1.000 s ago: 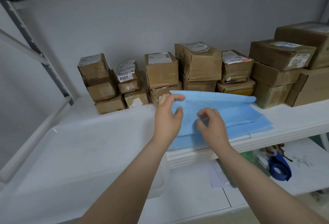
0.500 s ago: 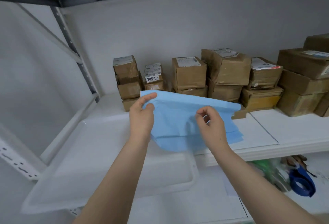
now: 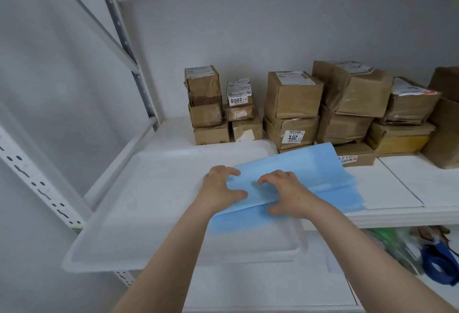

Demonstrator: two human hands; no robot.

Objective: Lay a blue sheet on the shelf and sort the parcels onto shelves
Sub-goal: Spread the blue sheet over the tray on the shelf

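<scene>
Hands (image 3: 219, 192) (image 3: 289, 194) gripping blue sheet (image 3: 310, 171), apparently folded double

Left hand (image 3: 219, 189), right hand (image 3: 288, 194), fingers curled

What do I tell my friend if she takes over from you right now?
Left hand: curled fingers grip the blue sheet at its left edge.
Right hand: curled fingers grip the sheet's middle.
Sheet: folded, lying partly over the white tray and partly on the shelf.
Parcels: stacked at the back of the shelf, by the wall.
Done: the sheet is at the shelf.
Left: spread it flat, then sort the parcels.
</scene>
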